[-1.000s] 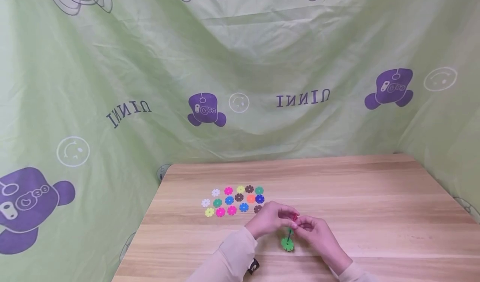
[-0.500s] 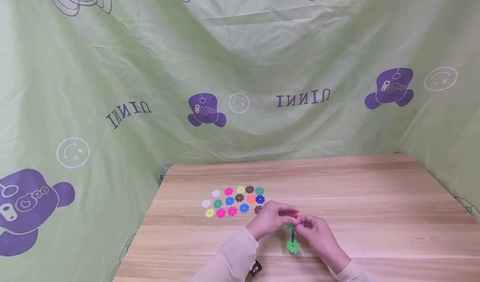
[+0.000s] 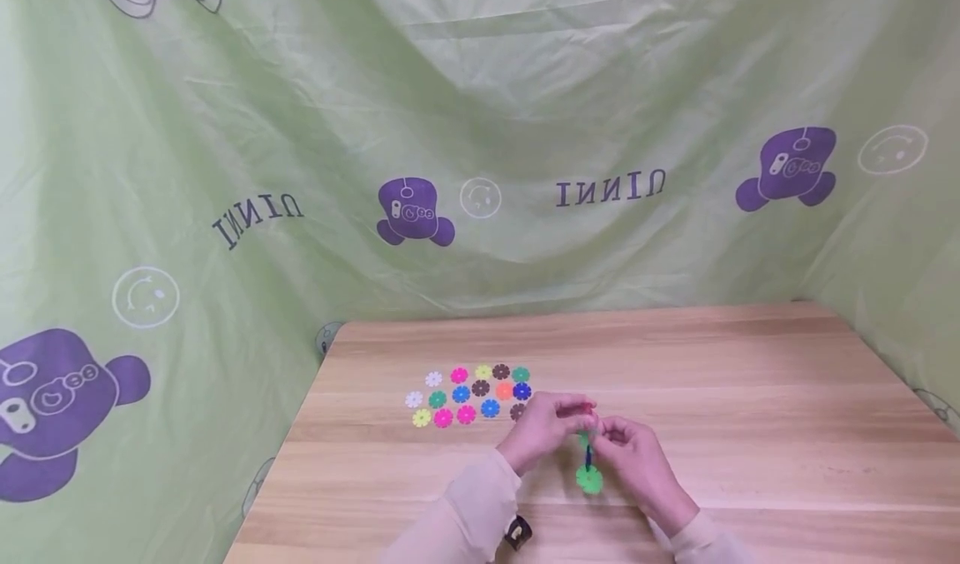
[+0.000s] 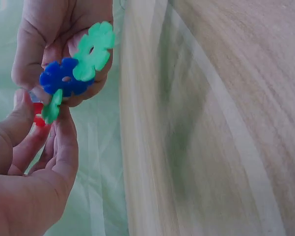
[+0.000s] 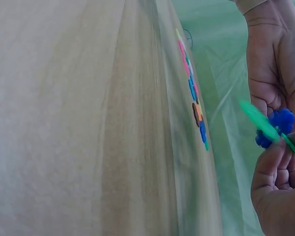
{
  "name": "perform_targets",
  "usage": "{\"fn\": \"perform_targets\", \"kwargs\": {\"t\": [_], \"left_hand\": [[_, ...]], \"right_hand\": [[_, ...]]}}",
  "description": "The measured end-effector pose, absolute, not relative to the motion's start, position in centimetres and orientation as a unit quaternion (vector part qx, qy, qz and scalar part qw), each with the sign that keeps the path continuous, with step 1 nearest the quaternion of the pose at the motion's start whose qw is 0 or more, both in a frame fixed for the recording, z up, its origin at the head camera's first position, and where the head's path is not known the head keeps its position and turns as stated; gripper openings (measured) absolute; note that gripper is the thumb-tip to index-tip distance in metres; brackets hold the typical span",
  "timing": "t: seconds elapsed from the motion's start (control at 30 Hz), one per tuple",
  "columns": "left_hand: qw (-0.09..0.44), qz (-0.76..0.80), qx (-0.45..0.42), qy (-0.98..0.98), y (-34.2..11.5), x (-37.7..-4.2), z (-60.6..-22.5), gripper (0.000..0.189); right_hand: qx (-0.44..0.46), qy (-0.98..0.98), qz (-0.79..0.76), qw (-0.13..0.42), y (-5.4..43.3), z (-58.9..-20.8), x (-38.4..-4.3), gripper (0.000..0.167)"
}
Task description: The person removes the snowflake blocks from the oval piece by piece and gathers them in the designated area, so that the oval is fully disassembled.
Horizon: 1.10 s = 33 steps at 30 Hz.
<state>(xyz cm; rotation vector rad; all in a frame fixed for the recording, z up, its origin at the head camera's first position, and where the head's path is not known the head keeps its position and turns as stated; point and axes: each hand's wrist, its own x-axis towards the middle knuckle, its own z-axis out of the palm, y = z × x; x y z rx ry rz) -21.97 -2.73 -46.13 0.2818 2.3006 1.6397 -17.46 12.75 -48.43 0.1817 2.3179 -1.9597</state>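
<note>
Between both hands hangs a short chain of flower-shaped interlocking discs. Its red disc (image 4: 38, 116) is held between the thumb and fingers of my left hand (image 3: 543, 424). Below it follow a green disc (image 4: 52, 107), a blue disc (image 4: 66, 77) and a bright green disc (image 3: 589, 479) at the bottom end. My right hand (image 3: 636, 464) meets the left at the top of the chain, thumb and fingers pinched together. A pale piece (image 4: 36, 97) shows at its fingertips in the left wrist view, mostly hidden; I cannot tell its full shape.
Loose discs in several colours, such as a pink disc (image 3: 443, 418) and an orange disc (image 3: 504, 391), lie in rows left of the hands on the wooden table (image 3: 712, 381). A dark object (image 3: 517, 532) sits by the left sleeve. Green printed cloth (image 3: 480, 131) hangs behind the table.
The bright green end of the chain has swung a little to the right and turned. Both hands stay together at its top. The head view has tilted slightly.
</note>
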Motion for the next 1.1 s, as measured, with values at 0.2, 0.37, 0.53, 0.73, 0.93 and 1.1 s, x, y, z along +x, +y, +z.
{"fn": "perform_targets", "kwargs": {"t": [0.2,0.37,0.53,0.73,0.93,1.1], "left_hand": [[0.153,0.555,0.121,0.808,-3.2,-23.6,-45.3,0.035],[0.146,0.509,0.125,0.839,-4.0,-25.1,-45.9,0.037],[0.122,0.506,0.071,0.851,-5.1,-26.6,-46.9,0.027],[0.059,0.488,0.023,0.871,-5.4,-28.4,-47.7,0.010],[0.029,0.449,0.006,0.893,-5.3,-29.5,-48.9,0.008],[0.001,0.416,0.008,0.909,-5.0,-30.2,-49.2,0.006]], "right_hand": [[0.065,0.758,-0.647,0.060,13.7,-48.1,-17.7,0.011],[0.074,0.749,-0.655,0.066,14.2,-48.1,-17.8,0.011],[0.078,0.743,-0.660,0.077,14.2,-48.6,-17.4,0.011],[0.064,0.744,-0.661,0.079,14.3,-48.8,-17.2,0.014],[0.046,0.738,-0.666,0.094,14.3,-49.2,-16.8,0.017],[0.035,0.735,-0.671,0.098,14.6,-49.2,-16.8,0.019]]}}
